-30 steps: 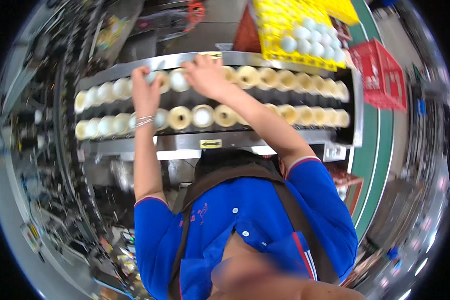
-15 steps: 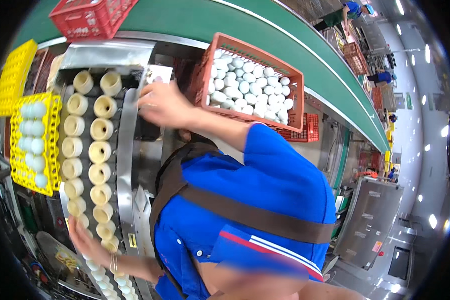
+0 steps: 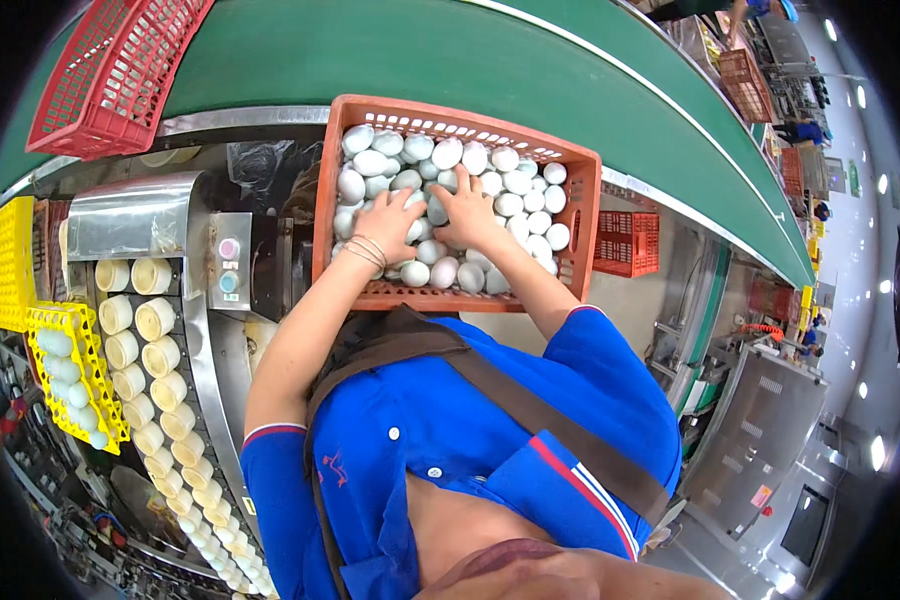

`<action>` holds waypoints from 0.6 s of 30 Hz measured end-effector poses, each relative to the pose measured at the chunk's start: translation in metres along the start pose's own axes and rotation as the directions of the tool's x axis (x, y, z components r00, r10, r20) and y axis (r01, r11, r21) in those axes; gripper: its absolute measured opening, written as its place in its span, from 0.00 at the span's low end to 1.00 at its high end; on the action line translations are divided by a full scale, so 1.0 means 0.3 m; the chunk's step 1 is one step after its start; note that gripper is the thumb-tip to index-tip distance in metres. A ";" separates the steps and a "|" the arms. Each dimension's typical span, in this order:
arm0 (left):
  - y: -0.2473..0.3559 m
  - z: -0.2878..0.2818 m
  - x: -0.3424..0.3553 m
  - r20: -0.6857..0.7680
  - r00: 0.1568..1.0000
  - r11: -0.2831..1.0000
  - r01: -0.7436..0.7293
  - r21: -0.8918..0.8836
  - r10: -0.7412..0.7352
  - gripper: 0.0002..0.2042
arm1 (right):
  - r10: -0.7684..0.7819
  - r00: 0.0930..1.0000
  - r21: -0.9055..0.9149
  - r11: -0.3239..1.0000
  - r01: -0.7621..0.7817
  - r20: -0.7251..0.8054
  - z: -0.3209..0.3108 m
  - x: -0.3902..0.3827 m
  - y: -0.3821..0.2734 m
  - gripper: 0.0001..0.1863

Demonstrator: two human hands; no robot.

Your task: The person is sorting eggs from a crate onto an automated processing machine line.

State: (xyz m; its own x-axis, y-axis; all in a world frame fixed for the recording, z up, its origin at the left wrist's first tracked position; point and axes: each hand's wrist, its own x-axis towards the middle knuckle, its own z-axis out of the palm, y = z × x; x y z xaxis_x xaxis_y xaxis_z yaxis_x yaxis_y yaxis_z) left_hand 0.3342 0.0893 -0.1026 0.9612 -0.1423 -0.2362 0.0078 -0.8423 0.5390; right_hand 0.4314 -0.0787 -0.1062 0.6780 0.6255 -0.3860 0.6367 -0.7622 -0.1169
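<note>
An orange plastic crate (image 3: 592, 215) full of pale, bluish-white eggs (image 3: 510, 205) stands right in front of me, and both hands reach down into it. My left hand (image 3: 382, 226), with thin bangles at its wrist, rests on the eggs with its fingers spread. Close beside it, my right hand (image 3: 466, 212) touches the eggs too, fingers apart and bent downward around one egg. Neither hand visibly lifts an egg; some fingertips are hidden among them.
To the left, rows of cream cups (image 3: 155, 318) run along a machine; its button box (image 3: 230, 262) is near the crate. Yellow egg trays (image 3: 80, 340) lie further left. Behind runs a green conveyor belt (image 3: 400, 60) bearing a red crate (image 3: 120, 80). An orange crate (image 3: 625, 240) stands right.
My right hand has left the button box and my left hand has left the cups; both are now in the egg crate. The view has turned toward the crate.
</note>
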 end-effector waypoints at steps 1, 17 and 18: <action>0.011 0.002 0.024 0.060 0.998 0.997 0.028 0.069 -0.032 0.34 | 0.016 0.999 0.012 1.000 -0.016 0.041 -0.015 0.017 0.008 0.42; 0.000 0.097 0.021 0.091 0.993 0.990 0.060 0.126 -0.072 0.27 | -0.260 0.962 0.331 0.917 0.221 0.080 -0.015 0.037 0.071 0.39; -0.032 0.089 0.018 0.092 0.995 0.996 0.036 0.078 -0.043 0.27 | -0.293 0.950 0.342 0.908 0.243 0.103 -0.019 0.066 0.067 0.40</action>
State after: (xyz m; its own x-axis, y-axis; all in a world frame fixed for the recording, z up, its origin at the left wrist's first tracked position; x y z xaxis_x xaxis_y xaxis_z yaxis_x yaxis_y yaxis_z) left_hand 0.3320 0.0826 -0.1307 0.9305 -0.1535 -0.3326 0.0204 -0.8849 0.4653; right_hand 0.4598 -0.0807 -0.1109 0.4200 0.8008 -0.4269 0.6169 -0.5969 -0.5129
